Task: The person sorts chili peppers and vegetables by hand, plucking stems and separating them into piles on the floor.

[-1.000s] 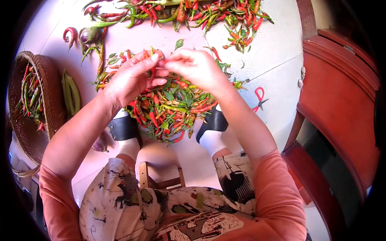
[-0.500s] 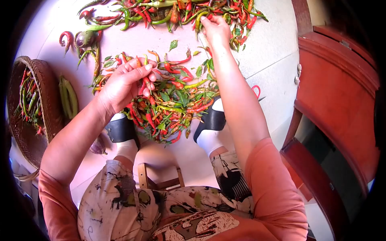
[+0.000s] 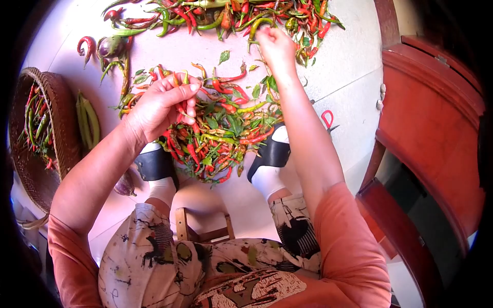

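My left hand (image 3: 167, 102) is closed around a few red and green chili peppers (image 3: 182, 109), above the left edge of a pile of mixed chilies and leaves (image 3: 221, 138) between my feet. Farther forward, my right hand (image 3: 276, 45) has its fingers bent together at the near edge of a long row of chilies (image 3: 226, 18). A curved green chili (image 3: 254, 31) lies just left of its fingertips. What those fingers hold, if anything, is too blurred to make out.
A woven basket (image 3: 64, 120) with chilies inside stands at the left, beside long green pods (image 3: 87, 120). Eggplants (image 3: 110, 46) lie on the floor. Red-handled scissors (image 3: 327, 119) are right of my right forearm. Red wooden furniture (image 3: 426, 128) stands at the right.
My right hand has left my left hand and reached forward to the long row of chilies; since half a second ago it has moved slightly back. My left hand still holds chilies.
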Tool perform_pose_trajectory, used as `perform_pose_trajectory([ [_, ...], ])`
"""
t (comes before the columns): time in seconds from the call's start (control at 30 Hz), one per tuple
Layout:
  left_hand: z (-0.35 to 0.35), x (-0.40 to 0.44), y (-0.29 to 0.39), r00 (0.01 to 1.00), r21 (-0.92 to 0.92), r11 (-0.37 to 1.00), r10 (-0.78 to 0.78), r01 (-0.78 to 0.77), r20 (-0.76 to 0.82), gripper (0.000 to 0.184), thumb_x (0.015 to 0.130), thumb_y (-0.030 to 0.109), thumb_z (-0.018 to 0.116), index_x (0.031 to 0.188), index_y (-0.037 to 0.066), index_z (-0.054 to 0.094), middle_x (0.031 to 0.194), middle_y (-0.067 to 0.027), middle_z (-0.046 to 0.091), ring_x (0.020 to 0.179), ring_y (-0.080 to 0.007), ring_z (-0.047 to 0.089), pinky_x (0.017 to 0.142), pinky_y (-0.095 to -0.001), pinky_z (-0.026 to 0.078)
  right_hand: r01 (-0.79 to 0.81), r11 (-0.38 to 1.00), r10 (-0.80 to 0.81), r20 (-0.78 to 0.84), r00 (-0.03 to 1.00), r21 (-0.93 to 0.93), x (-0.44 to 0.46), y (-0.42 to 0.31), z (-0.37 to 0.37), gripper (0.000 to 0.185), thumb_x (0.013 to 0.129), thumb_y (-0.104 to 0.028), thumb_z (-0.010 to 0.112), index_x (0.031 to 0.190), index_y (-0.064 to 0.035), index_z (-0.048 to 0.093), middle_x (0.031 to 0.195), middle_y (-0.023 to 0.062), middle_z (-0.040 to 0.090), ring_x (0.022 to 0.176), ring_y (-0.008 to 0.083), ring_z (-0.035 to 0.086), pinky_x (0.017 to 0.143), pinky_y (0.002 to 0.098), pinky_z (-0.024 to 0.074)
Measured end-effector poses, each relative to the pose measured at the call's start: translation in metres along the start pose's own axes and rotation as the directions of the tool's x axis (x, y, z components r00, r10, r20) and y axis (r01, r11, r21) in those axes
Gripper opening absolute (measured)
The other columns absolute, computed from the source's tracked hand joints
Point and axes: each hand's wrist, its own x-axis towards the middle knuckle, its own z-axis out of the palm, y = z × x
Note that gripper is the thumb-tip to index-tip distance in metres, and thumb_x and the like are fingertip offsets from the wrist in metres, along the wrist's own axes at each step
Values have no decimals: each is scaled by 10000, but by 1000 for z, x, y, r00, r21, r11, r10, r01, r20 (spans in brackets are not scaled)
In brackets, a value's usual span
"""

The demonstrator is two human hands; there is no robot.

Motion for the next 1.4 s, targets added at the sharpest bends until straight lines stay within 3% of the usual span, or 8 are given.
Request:
perform_pose_trajectory([
  [0.53, -12, 8, -3, 992, -183, 981, 81, -63, 94, 321, 917, 294, 542, 1126, 49, 542, 1014, -99, 620, 890, -192, 625, 783, -345, 519, -478, 714, -69, 730, 680, 512, -62, -25, -32, 215, 931, -122, 520, 1109, -7, 557, 964, 34, 607, 746, 88, 549, 633, 240, 441],
  [0.67, -13, 9, -3, 960, -320, 941, 188, -114, 210, 496, 891, 400, 559, 1242, 57, 487, 1211, -120, 537, 1102, -225, 538, 910, -413, 465, -311, 902, -55, 793, 607, 301, -87, -78, -22, 200, 870, -149, 606, 1027, -27, 579, 767, 33, 600, 614, 83, 545, 561, 208, 442],
  [0.73, -12, 8, 0, 937, -300, 946, 211, -124, 279, 481, 894, 394, 555, 1232, 57, 493, 1224, -115, 517, 1116, -229, 523, 907, -422, 467, 403, 902, -404, 632, 661, 155, -100, -84, -12, 282, 828, -141, 633, 1055, 5, 553, 878, 121, 594, 634, 164, 582, 609, 267, 481],
  [0.9, -15, 11, 7, 964, -264, 955, 188, -135, 186, 365, 927, 338, 509, 1147, 46, 520, 1014, -98, 606, 866, -200, 600, 718, -352, 526, 358, 866, -496, 502, 708, 350, -108, -92, -7, 305, 810, -119, 648, 1077, 17, 592, 986, 148, 566, 723, 187, 615, 672, 309, 505],
  [1.07, -20, -30, 32, 985, -68, 983, 171, -172, -23, 316, 893, 371, 546, 1057, 101, 544, 823, -33, 576, 676, -136, 560, 512, -236, 421, 406, 811, -293, 308, 905, -422, 4, -45, -15, 234, 826, -223, 590, 1022, -101, 624, 929, 129, 647, 818, 321, 629, 731, 415, 498],
  [1.2, -64, -119, 94, 812, 340, 869, 470, -358, -347, 279, 871, 321, 603, 1022, 86, 595, 809, 4, 582, 722, -85, 566, 524, -228, 411, 371, 754, -275, 252, 928, -542, 28, -14, -2, 317, 828, -282, 591, 1109, -138, 568, 945, 132, 652, 846, 323, 636, 715, 431, 503],
  [1.27, -117, -165, 120, 344, 694, 643, 763, -323, -547, 344, 872, 323, 612, 1096, 61, 598, 832, -6, 594, 773, -80, 563, 636, -232, 446, 403, 715, -330, 232, 915, -571, 26, -8, 1, 278, 825, -341, 601, 1003, -129, 577, 886, 162, 637, 778, 336, 634, 654, 446, 502],
  [1.4, -241, -228, 133, 235, 884, 233, 908, 405, -347, 491, 873, 365, 612, 1190, -4, 544, 875, -43, 598, 798, -115, 538, 749, -223, 425, 429, 706, -398, 185, 898, -563, 17, 6, -3, 229, 790, -318, 652, 879, -115, 592, 816, 148, 634, 703, 321, 624, 646, 428, 494],
])
